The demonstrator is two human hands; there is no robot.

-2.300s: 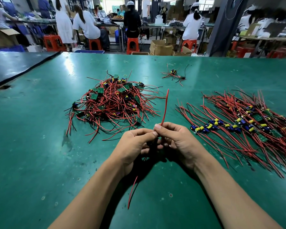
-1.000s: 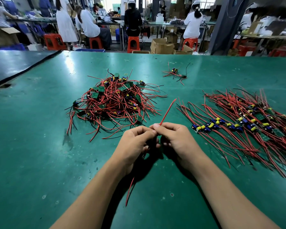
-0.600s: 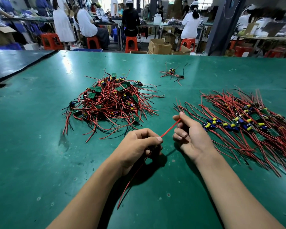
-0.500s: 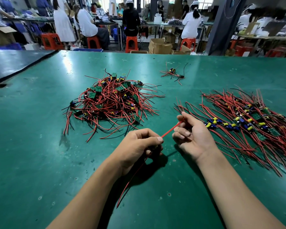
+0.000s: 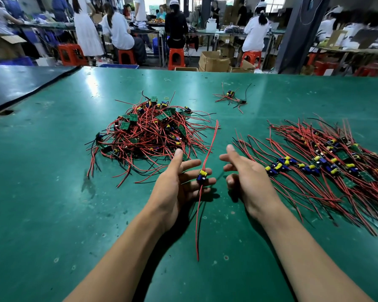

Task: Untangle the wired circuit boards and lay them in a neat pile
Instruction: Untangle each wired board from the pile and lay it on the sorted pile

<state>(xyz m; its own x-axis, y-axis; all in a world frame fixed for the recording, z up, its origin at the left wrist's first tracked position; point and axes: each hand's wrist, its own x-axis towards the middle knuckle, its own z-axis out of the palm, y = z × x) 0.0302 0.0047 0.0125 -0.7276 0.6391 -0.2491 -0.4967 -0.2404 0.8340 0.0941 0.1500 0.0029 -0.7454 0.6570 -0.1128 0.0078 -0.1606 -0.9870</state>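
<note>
Risks tipping the single circuit board (image 5: 201, 175) off the left hand (image 5: 175, 188), or snagging its long red wires (image 5: 210, 148) on the tangled heap (image 5: 148, 136) just beyond, toward the worktop's (image 5: 52, 192) far edge. Rests merely across spread, straight fingers (image 5: 191, 164), ungripped. Right hand (image 5: 247, 177) loosely open, holding nothing, just beside the neat pile (image 5: 325, 166) near the right edge.
</note>
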